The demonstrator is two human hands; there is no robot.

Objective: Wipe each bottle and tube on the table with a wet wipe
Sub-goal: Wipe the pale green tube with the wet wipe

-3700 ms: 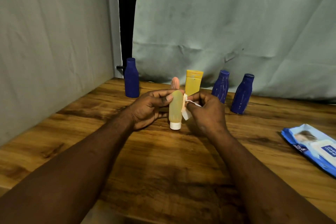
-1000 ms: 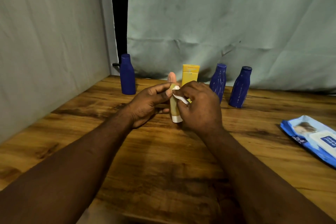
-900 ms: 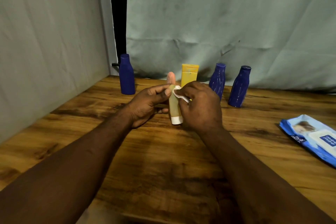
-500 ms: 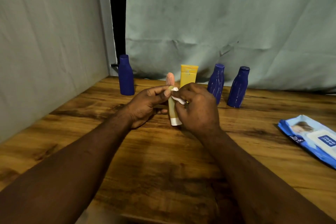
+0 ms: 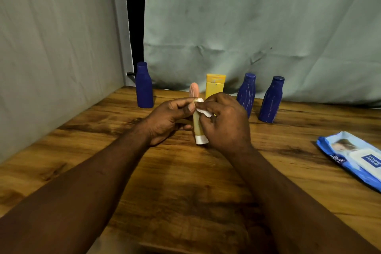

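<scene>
Rubbing wet wipe (image 5: 203, 110) atop the tube (image 5: 198, 129), formerly mid-body.

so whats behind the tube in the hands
A peach tube and a yellow tube stand behind the pale tube. Their lower parts are covered by the left hand and the right hand pinching the wet wipe.

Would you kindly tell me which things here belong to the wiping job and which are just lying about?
Job: pale tube, held by left hand; wet wipe, in right hand; pink tube; orange tube; left blue bottle; middle blue bottle; right blue bottle; wipes pack.
Lying about: backdrop cloth; black object behind left blue bottle.
</scene>
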